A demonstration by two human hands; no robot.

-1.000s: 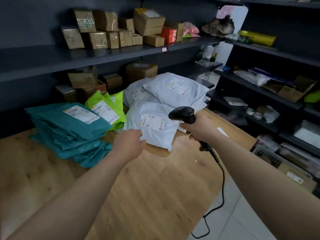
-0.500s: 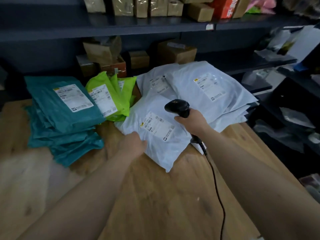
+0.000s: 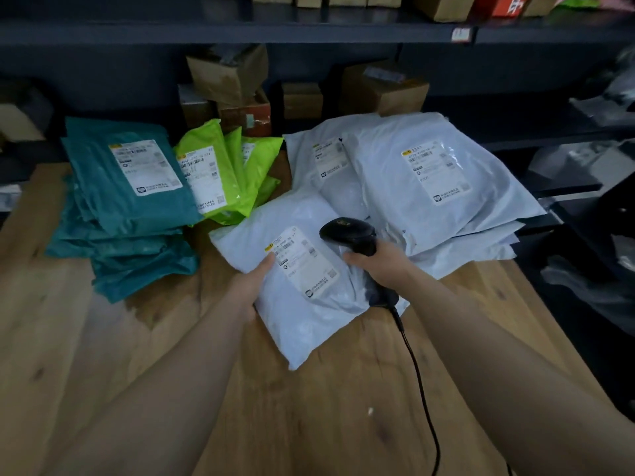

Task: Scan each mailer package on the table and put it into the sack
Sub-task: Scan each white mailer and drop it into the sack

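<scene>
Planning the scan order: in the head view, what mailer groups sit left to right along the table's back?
Teal mailer stack → green mailers → white mailer pile. In front, the left hand holds one white mailer; the right hand holds the scanner.

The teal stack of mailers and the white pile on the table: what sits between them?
In the head view, a small bunch of lime green mailers lies between the teal stack and the white pile, leaning against the teal one.

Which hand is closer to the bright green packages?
Left. The left hand grips the white mailer just below the green packages; the right hand, holding the scanner, is farther to their right.
</scene>
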